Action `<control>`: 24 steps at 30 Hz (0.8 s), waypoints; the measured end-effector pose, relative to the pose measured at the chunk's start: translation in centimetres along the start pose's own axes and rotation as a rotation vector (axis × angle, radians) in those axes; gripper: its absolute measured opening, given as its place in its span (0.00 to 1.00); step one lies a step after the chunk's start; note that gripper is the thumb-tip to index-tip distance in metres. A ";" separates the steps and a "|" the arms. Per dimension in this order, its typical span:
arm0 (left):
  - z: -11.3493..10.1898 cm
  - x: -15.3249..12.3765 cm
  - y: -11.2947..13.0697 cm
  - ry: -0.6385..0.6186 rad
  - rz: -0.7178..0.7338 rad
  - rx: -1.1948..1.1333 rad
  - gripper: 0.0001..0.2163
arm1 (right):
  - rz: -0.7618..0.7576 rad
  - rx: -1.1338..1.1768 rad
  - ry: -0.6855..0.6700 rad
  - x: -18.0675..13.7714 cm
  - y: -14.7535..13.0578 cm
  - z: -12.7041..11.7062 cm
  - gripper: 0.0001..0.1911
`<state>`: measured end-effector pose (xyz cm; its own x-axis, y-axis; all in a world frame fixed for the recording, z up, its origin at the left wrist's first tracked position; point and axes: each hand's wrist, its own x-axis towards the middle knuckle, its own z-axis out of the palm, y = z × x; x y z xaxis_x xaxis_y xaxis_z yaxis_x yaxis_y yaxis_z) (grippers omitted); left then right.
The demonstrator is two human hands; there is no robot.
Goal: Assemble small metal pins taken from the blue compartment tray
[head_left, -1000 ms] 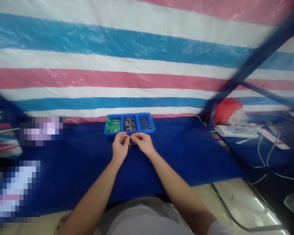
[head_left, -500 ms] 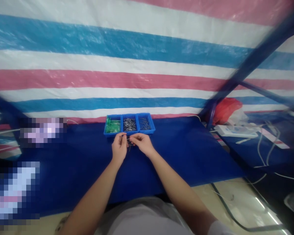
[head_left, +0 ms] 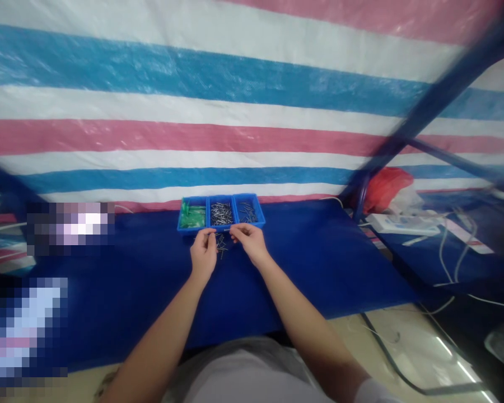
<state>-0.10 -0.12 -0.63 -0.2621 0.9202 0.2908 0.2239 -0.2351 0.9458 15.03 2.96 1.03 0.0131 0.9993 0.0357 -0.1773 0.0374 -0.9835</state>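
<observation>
While the blue desk (head_left: 311, 263) bears three bins (head_left: 209, 214), the left hand (head_left: 203, 250) and right hand (head_left: 252, 243) flank a loose metal pile (head_left: 222, 245). Whether the left fingers grip anything, I cannot tell; the right appear to pinch a slim metal piece (head_left: 227, 230). Handling single pieces seems the step; next calls for a delicate, steady hold.

- Looking forward and down from the person's head.
- Facing bench (head_left: 319, 263) and striped sheet (head_left: 235, 134) beyond.
- Viewing left hand (head_left: 204, 254) and right hand (head_left: 252, 242) from behind, near.
</observation>
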 end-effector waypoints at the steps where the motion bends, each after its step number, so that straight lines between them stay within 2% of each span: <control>1: 0.0 0.0 0.0 -0.001 -0.002 0.000 0.11 | -0.010 -0.008 0.030 0.1 0.1 -0.1 0.18; 7: 0.0 0.0 0.1 -0.003 -0.025 0.030 0.10 | -0.073 -0.042 0.204 0.6 0.6 -0.6 0.17; 12: 0.0 -0.1 0.2 -0.013 -0.041 0.047 0.09 | -0.078 -0.032 0.222 0.8 0.9 -0.9 0.19; 15: 0.0 0.0 0.1 -0.013 -0.037 0.051 0.09 | -0.113 -0.166 0.154 0.5 0.7 -0.8 0.14; 18: -0.1 0.0 -0.1 -0.011 -0.028 0.052 0.10 | -0.230 -0.421 -0.029 -0.1 0.5 -0.6 0.08; 20: -0.1 0.0 -0.2 -0.013 -0.019 0.053 0.10 | -0.254 -0.550 -0.162 -0.5 0.5 -0.3 0.07; 24: -0.1 0.0 -0.2 -0.024 -0.010 0.064 0.10 | -0.269 -0.719 -0.230 -0.7 0.8 -0.1 0.09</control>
<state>-0.26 -0.09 -0.81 -0.2427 0.9297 0.2769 0.2811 -0.2058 0.9374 14.94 2.28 0.18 -0.2524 0.9357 0.2466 0.4819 0.3426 -0.8065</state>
